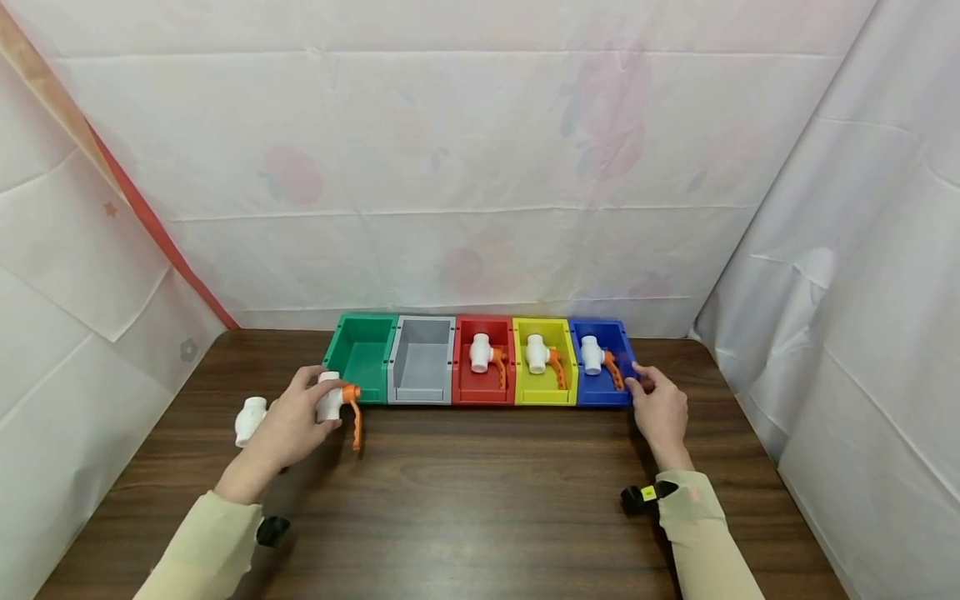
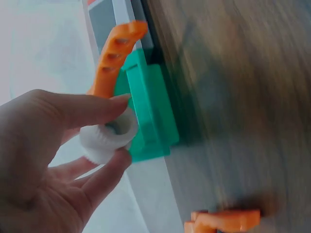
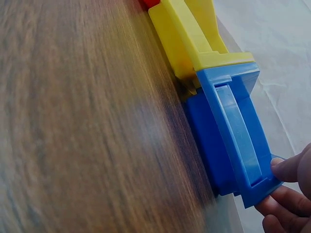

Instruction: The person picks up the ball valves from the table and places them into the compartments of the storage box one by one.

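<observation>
My left hand [image 1: 288,425] pinches a white ball valve [image 1: 328,398] by its body, between thumb and fingers. Its orange handle [image 2: 111,58] points away from the hand in the left wrist view. The valve is at the front left corner of the green bin [image 1: 360,354]. At the right end of the row, my right hand [image 1: 662,412] grips the side wall of the blue bin [image 3: 238,131], thumb inside the rim and fingers outside. A second white valve [image 1: 250,421] is on the table beyond my left wrist, partly hidden by the hand.
Between the green and blue bins stand a grey bin [image 1: 423,362], a red bin [image 1: 483,393] and a yellow bin [image 1: 546,395]. The red, yellow and blue ones each hold a white valve with an orange handle. Behind the row hangs a pale curtain [image 1: 465,208].
</observation>
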A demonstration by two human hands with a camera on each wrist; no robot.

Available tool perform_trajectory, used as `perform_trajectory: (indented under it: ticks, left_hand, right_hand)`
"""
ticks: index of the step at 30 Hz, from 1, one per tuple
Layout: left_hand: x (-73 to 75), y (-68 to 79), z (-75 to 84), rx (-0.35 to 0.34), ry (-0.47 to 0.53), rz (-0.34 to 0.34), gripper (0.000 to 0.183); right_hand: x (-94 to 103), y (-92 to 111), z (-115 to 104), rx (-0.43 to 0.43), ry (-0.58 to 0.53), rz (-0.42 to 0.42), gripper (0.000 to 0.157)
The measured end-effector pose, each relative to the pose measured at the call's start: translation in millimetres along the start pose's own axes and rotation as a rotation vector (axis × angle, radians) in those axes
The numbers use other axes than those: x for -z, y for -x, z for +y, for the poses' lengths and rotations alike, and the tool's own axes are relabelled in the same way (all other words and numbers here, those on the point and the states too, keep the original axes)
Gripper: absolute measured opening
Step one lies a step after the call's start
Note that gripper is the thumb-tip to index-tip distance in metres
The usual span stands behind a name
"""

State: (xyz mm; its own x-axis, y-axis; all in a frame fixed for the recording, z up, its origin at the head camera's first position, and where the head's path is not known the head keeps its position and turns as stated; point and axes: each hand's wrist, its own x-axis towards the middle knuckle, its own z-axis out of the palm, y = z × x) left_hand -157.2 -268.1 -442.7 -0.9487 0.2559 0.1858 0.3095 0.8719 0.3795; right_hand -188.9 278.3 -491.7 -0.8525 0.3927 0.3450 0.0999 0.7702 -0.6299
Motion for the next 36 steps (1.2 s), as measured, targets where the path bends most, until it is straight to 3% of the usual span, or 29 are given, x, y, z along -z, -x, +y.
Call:
perform_trajectory:
  ticks: [10, 15, 36]
  left_hand:
    - [-10.6, -8.7, 13.5, -0.029, 0.08, 0.237, 0.052]
    - [-14.3, -17.1, 21.0, -0.037, 0.104, 0.306, 0.055]
    - [-31.3, -53.7, 47.1, -0.068, 0.134, 0.398, 0.056]
  right_hand:
    - [-1.9, 1, 0, 0.01, -0.014, 0.008, 0.028]
    - [-1.9, 1, -1, 0.008, -0.019, 0.009, 0.029]
    - [-0.5, 0, 0, 0.009, -0.009, 0.01, 0.029]
